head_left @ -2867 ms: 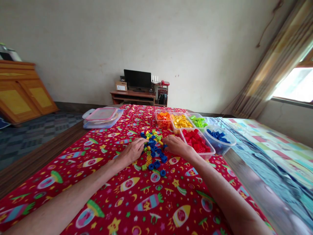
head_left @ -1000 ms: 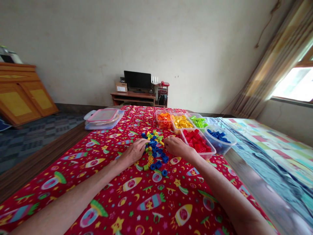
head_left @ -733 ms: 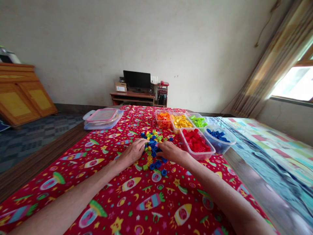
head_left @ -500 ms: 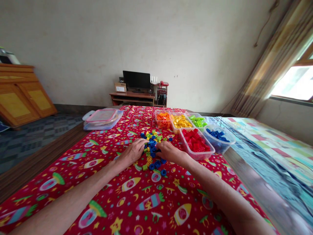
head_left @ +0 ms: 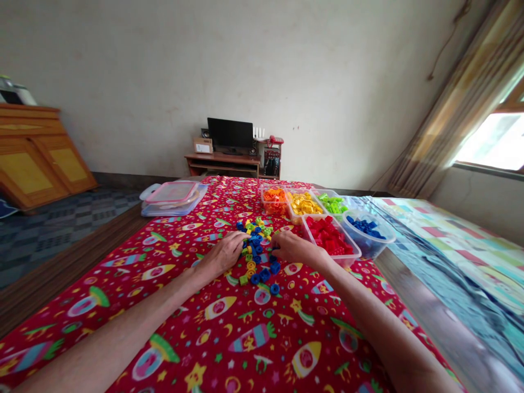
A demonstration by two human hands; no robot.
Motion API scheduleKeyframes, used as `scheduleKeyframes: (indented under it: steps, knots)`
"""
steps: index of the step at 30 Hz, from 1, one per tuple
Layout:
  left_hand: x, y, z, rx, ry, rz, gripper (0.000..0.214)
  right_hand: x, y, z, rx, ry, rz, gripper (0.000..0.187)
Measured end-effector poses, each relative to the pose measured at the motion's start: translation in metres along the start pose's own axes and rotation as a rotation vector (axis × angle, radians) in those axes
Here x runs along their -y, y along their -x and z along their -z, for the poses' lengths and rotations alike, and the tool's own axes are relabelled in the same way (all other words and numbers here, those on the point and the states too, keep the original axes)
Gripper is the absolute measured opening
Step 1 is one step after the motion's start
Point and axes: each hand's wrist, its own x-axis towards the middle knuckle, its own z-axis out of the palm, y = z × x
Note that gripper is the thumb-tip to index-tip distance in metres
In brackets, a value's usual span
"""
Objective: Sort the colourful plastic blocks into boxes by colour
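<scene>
A loose pile of small toy building blocks [head_left: 256, 240], blue, yellow and lime green, lies on the red patterned tablecloth [head_left: 196, 327]. My left hand [head_left: 228, 251] rests against the pile's left edge, fingers bent loosely and lying on the cloth, with no block visibly gripped; its fingertips are partly hidden. To the right of the pile, my right hand [head_left: 293, 247] has its fingers closed down on a blue building block [head_left: 273, 257], mostly covered by the fingertips. Several blue round-looking blocks [head_left: 265, 274] and a few yellow ones [head_left: 250, 266] are strewn on the near side.
Right of the pile stand clear tubs of sorted blocks: orange [head_left: 275, 202], yellow [head_left: 303, 204], green [head_left: 332, 204], red [head_left: 329, 237] and blue [head_left: 366, 228]. Stacked lids [head_left: 174, 197] lie at the far left. A bed [head_left: 458, 234] adjoins the table's right side.
My right hand has drawn away from the pile to the right, with a blue block under its fingertips. My left hand has stayed in place.
</scene>
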Motion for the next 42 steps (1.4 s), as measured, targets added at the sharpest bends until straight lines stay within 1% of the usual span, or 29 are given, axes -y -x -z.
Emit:
scheduleKeyframes:
  steps: [2, 3, 6, 8, 11, 14, 16, 18, 20, 22, 24, 26, 28, 30, 32, 35, 39, 41, 42]
  knots:
    - [-0.001, 0.0, 0.001, 0.009, -0.011, 0.004, 0.035, 0.007, -0.001, -0.003, 0.035, 0.001, -0.008, 0.012]
    - [-0.002, -0.001, 0.002, 0.011, -0.015, 0.005, 0.035, 0.01, -0.002, -0.006, 0.032, 0.007, -0.005, 0.014]
    - [-0.002, -0.001, 0.002, 0.009, -0.016, 0.006, 0.036, 0.016, -0.004, -0.016, -0.023, 0.044, 0.032, 0.015]
    - [-0.002, -0.001, 0.001, 0.006, -0.013, 0.001, 0.036, 0.016, -0.004, -0.019, -0.034, 0.054, 0.05, 0.012]
    - [-0.001, -0.001, 0.001, 0.001, -0.006, -0.007, 0.036, 0.011, -0.004, -0.012, -0.039, -0.009, 0.013, 0.01]
    - [0.001, 0.0, -0.001, -0.007, 0.004, -0.007, 0.035, 0.0, -0.002, 0.008, -0.092, -0.126, -0.058, 0.008]
    - [0.002, 0.001, -0.001, -0.011, 0.008, -0.003, 0.034, -0.012, 0.002, 0.026, -0.145, -0.194, -0.129, 0.01]
    - [0.002, 0.002, -0.001, -0.011, 0.012, 0.002, 0.034, -0.028, 0.01, 0.046, -0.217, -0.21, -0.24, 0.012]
    - [0.001, 0.001, -0.001, -0.006, 0.017, 0.008, 0.034, -0.05, 0.022, 0.064, -0.32, -0.147, -0.383, 0.015]
    - [0.0, 0.001, 0.0, 0.002, 0.022, 0.014, 0.034, -0.075, 0.037, 0.078, -0.422, -0.073, -0.527, 0.017]
    - [-0.001, 0.001, 0.001, 0.009, 0.022, 0.021, 0.035, -0.101, 0.055, 0.085, -0.492, -0.053, -0.677, 0.019]
    - [-0.001, 0.001, 0.001, 0.005, 0.016, 0.023, 0.036, -0.125, 0.073, 0.086, -0.556, -0.018, -0.802, 0.023]
    - [-0.001, 0.0, 0.0, -0.002, 0.011, 0.021, 0.036, -0.143, 0.088, 0.083, -0.605, 0.05, -0.879, 0.026]
    - [-0.001, 0.001, 0.0, -0.002, 0.009, 0.019, 0.036, -0.152, 0.096, 0.082, -0.648, 0.111, -0.905, 0.029]
    - [-0.001, 0.001, 0.0, 0.005, 0.008, 0.022, 0.037, -0.152, 0.098, 0.083, -0.685, 0.13, -0.917, 0.031]
    - [-0.001, 0.001, 0.0, 0.007, 0.01, 0.028, 0.037, -0.139, 0.091, 0.091, -0.703, 0.091, -0.921, 0.029]
    - [0.003, -0.003, 0.002, 0.021, 0.042, 0.05, 0.037, -0.114, 0.076, 0.097, -0.692, 0.074, -0.831, 0.029]
    - [-0.001, -0.006, 0.007, 0.014, 0.058, 0.083, 0.039, -0.104, 0.069, 0.096, -0.684, 0.094, -0.793, 0.03]
    - [-0.007, -0.007, 0.01, 0.005, 0.059, 0.086, 0.039, -0.099, 0.067, 0.095, -0.677, 0.106, -0.775, 0.031]
